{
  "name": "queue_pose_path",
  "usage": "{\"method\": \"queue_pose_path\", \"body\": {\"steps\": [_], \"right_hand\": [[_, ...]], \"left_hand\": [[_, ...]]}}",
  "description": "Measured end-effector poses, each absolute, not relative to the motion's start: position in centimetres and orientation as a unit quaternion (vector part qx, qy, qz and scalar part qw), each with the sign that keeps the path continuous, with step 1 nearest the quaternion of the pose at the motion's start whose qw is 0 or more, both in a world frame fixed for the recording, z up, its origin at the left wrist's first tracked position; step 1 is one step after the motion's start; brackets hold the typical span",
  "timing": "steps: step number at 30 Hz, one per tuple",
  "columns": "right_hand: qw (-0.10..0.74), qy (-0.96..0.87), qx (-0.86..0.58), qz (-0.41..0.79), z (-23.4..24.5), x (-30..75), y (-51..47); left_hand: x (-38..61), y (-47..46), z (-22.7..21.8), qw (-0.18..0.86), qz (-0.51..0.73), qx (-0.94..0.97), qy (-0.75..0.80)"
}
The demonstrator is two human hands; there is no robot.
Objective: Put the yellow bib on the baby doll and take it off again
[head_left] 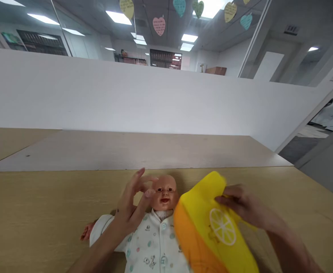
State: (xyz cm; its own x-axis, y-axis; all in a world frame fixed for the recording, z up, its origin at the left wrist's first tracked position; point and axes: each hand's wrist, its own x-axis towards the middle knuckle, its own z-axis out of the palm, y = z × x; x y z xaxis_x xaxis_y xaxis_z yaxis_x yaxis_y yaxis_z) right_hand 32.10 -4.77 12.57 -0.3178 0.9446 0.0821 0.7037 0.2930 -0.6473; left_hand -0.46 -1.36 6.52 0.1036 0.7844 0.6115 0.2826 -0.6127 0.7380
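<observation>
A baby doll (164, 191) lies face up on the table, its head away from me, in a white snap-front top (146, 242) with small coloured prints. My left hand (133, 206) is at the side of the doll's head, fingers curved and apart, the fingertips by its temple; it holds nothing. With its fingers pinched, my right hand (241, 204) grips the edge of a yellow and orange bib (203, 220) bearing a white citrus-slice print. The bib covers the doll's arm on the right and part of its top. Its far end is slightly blurred.
The wooden table (41, 212) meets a paler board (143, 149) at its far side. Behind stands a white wall (143, 98) with glass above, where several heart-shaped notes (158, 25) are stuck. An opening (316, 129) lies at the right.
</observation>
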Motion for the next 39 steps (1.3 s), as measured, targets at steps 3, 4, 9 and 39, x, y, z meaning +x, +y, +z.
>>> {"method": "queue_pose_path", "body": {"steps": [3, 4, 9, 39], "right_hand": [[0.222, -0.697, -0.630, 0.262, 13.2, 37.2, -3.7], [0.220, -0.673, -0.654, 0.266, 13.2, 38.8, -3.0], [0.237, -0.626, -0.686, 0.286, 12.0, 45.3, 1.4], [0.172, -0.415, -0.880, -0.152, 1.9, 52.9, 10.5]], "left_hand": [[-0.5, -0.2, 5.9, 0.193, 0.536, 0.747, 0.341], [-0.5, 0.2, 5.7, 0.190, 0.528, 0.750, 0.350], [-1.1, 1.8, 5.0, 0.195, 0.486, 0.745, 0.413], [-4.2, 7.4, -0.9, 0.137, 0.464, 0.673, 0.560]]}}
